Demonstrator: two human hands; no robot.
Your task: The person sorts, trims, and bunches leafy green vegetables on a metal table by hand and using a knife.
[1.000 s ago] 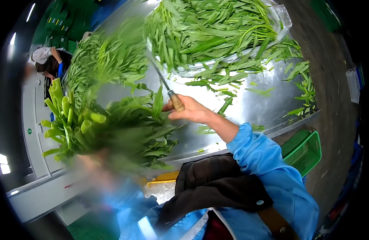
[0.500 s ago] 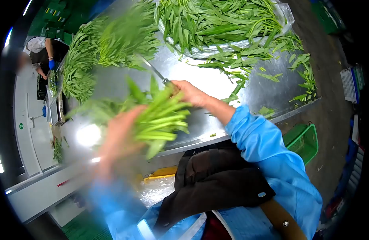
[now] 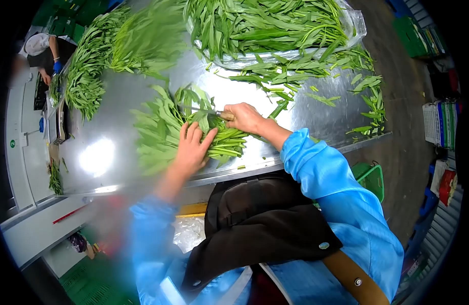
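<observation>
A bunch of leafy greens with long pale stems, looking like water spinach (image 3: 166, 122), lies on the metal table in front of me. Its cut stem ends point right, toward my body side. On top of it rests my left hand (image 3: 193, 150), fingers apart and pressed lightly on the stems, thumb toward the stem ends. My right hand (image 3: 243, 118) is closed round the wooden handle of a knife (image 3: 200, 110). The blade points left and lies over the leaves and stems, just beyond my left fingertips; whether it touches them I cannot tell.
A large heap of greens (image 3: 265, 28) on clear plastic fills the table's far side. More bunches (image 3: 87, 76) lie at the left. Loose leaves and stem bits (image 3: 369, 101) are scattered right. A green basket (image 3: 371, 180) stands below the edge. A co-worker (image 3: 46, 51) is at far left.
The bunch, raised in my left hand before, is now down on the table. My left fingers have spread over it. The knife has swung lower, across the bunch.
</observation>
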